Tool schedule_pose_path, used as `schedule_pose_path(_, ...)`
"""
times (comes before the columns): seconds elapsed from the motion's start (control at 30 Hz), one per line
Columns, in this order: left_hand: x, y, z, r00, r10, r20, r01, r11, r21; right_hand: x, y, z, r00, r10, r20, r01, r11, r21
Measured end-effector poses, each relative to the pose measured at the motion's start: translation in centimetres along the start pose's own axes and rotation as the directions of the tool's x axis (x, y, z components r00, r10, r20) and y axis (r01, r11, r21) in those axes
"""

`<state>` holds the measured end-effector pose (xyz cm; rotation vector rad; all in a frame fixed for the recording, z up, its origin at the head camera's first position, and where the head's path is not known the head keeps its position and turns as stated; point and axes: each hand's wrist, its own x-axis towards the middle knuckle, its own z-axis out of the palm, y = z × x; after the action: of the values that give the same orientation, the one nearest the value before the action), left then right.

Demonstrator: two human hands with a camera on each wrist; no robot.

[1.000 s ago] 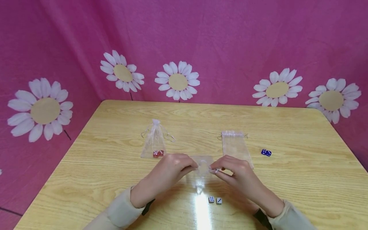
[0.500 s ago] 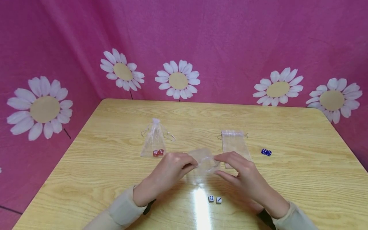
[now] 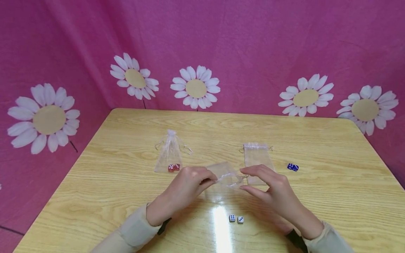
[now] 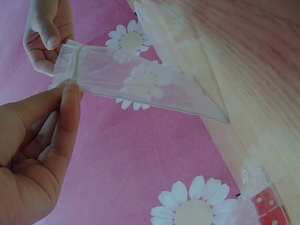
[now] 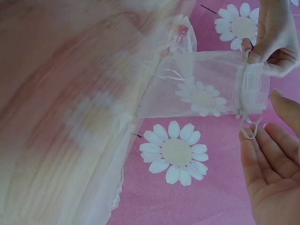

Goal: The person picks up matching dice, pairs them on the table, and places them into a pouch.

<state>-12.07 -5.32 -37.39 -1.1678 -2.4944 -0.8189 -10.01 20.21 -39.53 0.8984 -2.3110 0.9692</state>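
My left hand (image 3: pixel 188 181) pinches a sheer white organza drawstring bag (image 4: pixel 136 77) near its mouth between thumb and fingers. The bag hangs above the table, and nothing shows inside it. At the bag's other side, my right hand (image 3: pixel 269 184) has thumb and fingers spread apart. In the right wrist view a loop of drawstring (image 5: pixel 251 132) hangs by its fingertips; whether it touches them I cannot tell. Nearer the front lie two white dice with blue pips, one (image 3: pixel 232 218) left of the other (image 3: pixel 240 220).
On the wooden table (image 3: pixel 104 196), a gathered organza bag (image 3: pixel 171 151) at the left contains two red dice (image 3: pixel 171 168). A flat organza bag (image 3: pixel 257 158) lies right of centre, partly behind my right hand. Two blue dice (image 3: pixel 292 167) sit farther right. A pink flowered cloth (image 3: pixel 246 45) hangs behind.
My right hand has moved off to the right and its fingers have spread, leaving the bag's edge. The bag has swung slightly to the right. My left hand keeps its pinch.
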Motion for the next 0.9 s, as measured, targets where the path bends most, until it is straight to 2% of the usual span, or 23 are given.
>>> schedule_pose_path(0.43,0.1,-0.2,0.0,1.0,0.005,-0.01,-0.005,1.0,0.006,-1.2,0.4,-1.2,0.997,0.07,-0.039,-0.069,0.997,0.024)
schedule_pose_path(0.53,0.0,-0.2,0.0,1.0,0.008,-0.014,-0.008,1.0,0.007,-1.7,0.4,-1.1,0.995,0.094,-0.018,-0.093,0.995,0.027)
schedule_pose_path(0.77,0.0,-0.3,0.1,1.0,0.014,-0.022,-0.014,1.0,0.013,-2.2,0.3,-0.6,0.985,0.145,0.092,-0.146,0.989,0.004)
schedule_pose_path(0.9,0.1,-0.2,0.1,1.0,0.016,-0.022,-0.016,1.0,0.013,-2.5,0.3,-0.4,0.982,0.106,0.157,-0.107,0.994,-0.001)
